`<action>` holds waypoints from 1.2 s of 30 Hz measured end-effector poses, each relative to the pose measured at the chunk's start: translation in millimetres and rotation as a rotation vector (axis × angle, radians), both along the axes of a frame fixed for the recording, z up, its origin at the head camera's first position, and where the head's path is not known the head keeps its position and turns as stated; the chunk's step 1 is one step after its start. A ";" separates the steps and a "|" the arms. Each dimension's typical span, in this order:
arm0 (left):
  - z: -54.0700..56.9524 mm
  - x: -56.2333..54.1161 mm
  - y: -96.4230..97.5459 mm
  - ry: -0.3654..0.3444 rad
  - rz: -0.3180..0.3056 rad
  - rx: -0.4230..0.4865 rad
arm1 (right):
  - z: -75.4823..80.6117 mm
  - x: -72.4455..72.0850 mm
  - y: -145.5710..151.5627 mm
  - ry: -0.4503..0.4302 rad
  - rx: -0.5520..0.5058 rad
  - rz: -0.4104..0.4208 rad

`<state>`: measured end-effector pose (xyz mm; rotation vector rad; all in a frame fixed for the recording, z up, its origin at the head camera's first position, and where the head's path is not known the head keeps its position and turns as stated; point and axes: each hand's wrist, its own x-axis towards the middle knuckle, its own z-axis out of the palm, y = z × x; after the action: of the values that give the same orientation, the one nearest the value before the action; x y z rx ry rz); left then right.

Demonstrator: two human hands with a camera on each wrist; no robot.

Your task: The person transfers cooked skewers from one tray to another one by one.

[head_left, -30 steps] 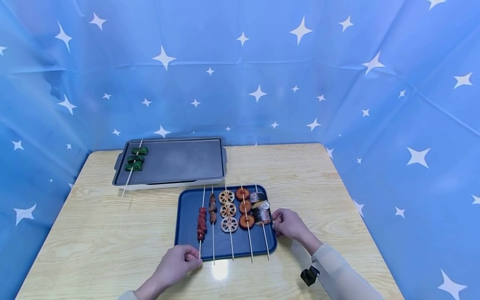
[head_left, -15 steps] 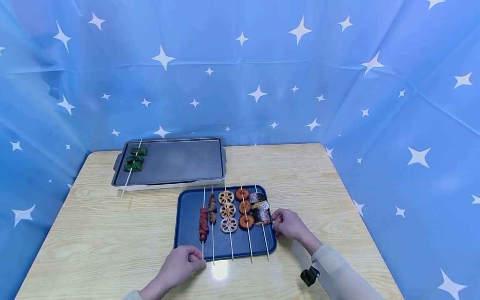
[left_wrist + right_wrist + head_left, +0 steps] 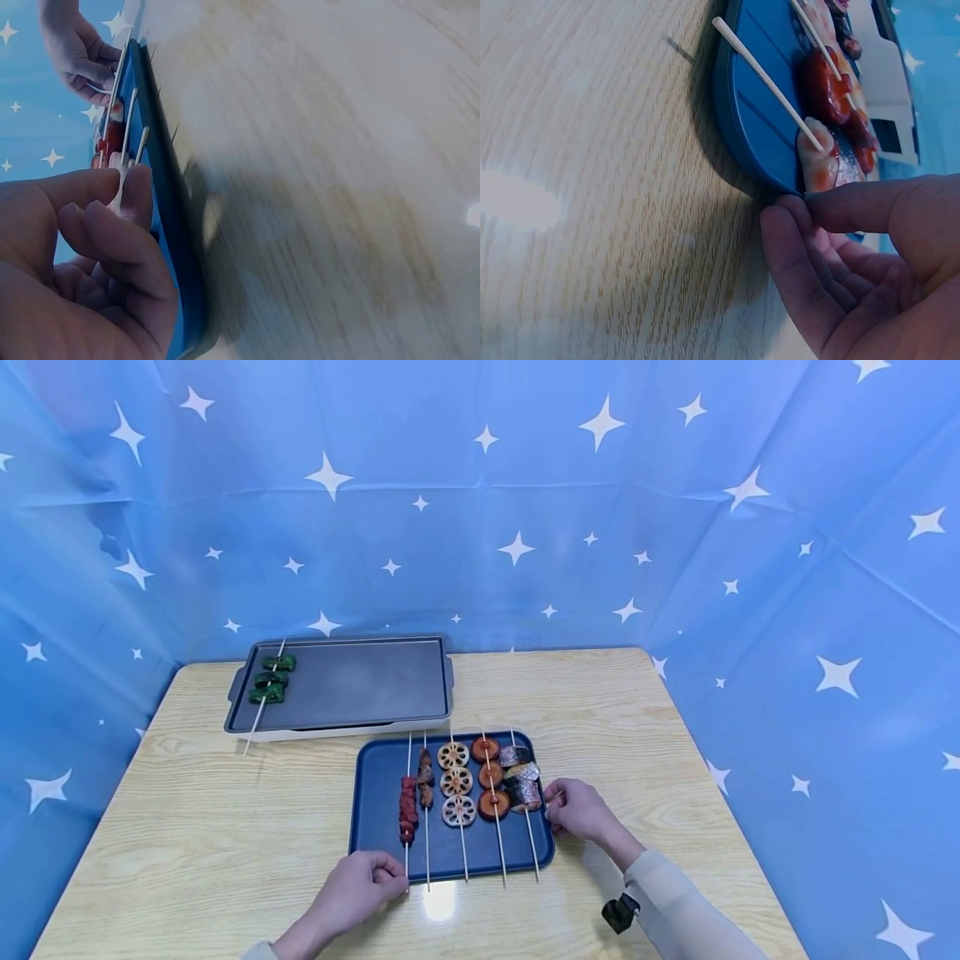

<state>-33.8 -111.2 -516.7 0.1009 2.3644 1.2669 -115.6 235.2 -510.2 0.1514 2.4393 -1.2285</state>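
Observation:
My left hand (image 3: 358, 889) pinches the lower end of a red meat skewer (image 3: 407, 814) at the front edge of a dark blue tray (image 3: 375, 777). In the left wrist view thumb and fingers meet, and the stick between them is mostly hidden. On the tray's right side my right hand (image 3: 577, 810) grips the rim between thumb and fingers, seen closely in the right wrist view. To the right of the red meat lie a brown meat skewer (image 3: 425, 777), a lotus root skewer (image 3: 455, 780), a mushroom skewer (image 3: 491, 775) and a fish skewer (image 3: 522, 789).
Behind the tray, to the left, stands a grey griddle plate (image 3: 360, 681) on a white base. A green pepper skewer (image 3: 268, 681) lies along its left end, the stick overhanging the front. A wooden table (image 3: 210, 827) carries everything; a blue star-patterned curtain (image 3: 480, 527) hangs behind.
The red meat skewer has shifted slightly right with my left hand, closer to the brown meat skewer. My right hand stays at the tray's rim.

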 end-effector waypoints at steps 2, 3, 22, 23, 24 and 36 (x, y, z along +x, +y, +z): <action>2.2 -1.3 -2.1 0.002 0.001 0.002 | 0.5 0.2 0.0 -0.001 0.000 0.000; 3.4 -2.2 -3.5 0.004 0.003 0.000 | 0.6 0.2 0.1 -0.002 -0.001 0.000; 32.1 -57.9 -79.1 0.103 0.313 -0.174 | -3.1 -3.6 1.2 -0.014 -0.006 0.011; 32.2 -60.7 -85.7 0.119 0.325 -0.191 | -3.3 -3.4 1.5 -0.012 -0.009 0.013; 32.4 -63.5 -92.0 0.132 0.338 -0.206 | -2.9 -3.3 1.6 -0.013 -0.013 0.015; 32.0 -84.5 -151.5 -0.067 0.531 -0.080 | -0.1 -2.3 -0.5 -0.027 -0.003 0.005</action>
<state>-118.3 -262.7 -484.6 -0.6223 2.4642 1.3672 -118.0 234.7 -510.4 0.1593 2.4133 -1.2198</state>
